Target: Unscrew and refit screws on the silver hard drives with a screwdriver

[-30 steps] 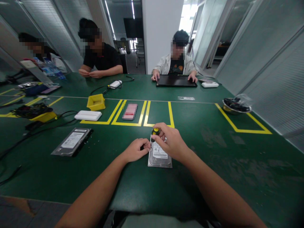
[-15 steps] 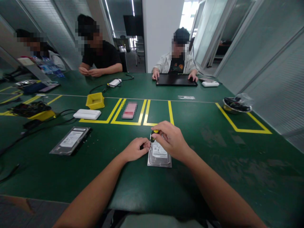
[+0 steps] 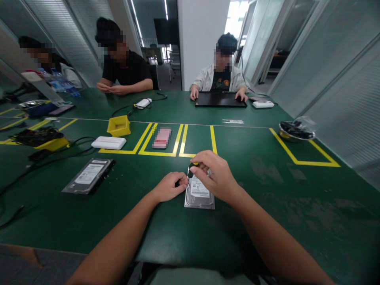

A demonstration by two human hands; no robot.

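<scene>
A hard drive (image 3: 199, 201) with a white label lies flat on the green table in front of me. My right hand (image 3: 218, 174) is closed around the handle of a small black and yellow screwdriver (image 3: 191, 171), held upright over the drive's left edge. Its tip is at that edge, too small to make out clearly. My left hand (image 3: 170, 187) is curled against the same edge, thumb and fingertips together on the drive beside the screwdriver's tip. Part of the drive is hidden under my right hand.
A second hard drive (image 3: 89, 176) lies to the left, near a white adapter (image 3: 109, 143) and a yellow bin (image 3: 119, 126). A pixelated pink item (image 3: 162, 138) sits inside yellow tape. A metal bowl (image 3: 297, 136) stands right. Across the table, a person (image 3: 218, 79) holds a black panel (image 3: 221, 99).
My right hand has turned very slightly on the screwdriver. My left hand and the hard drive look unmoved.
</scene>
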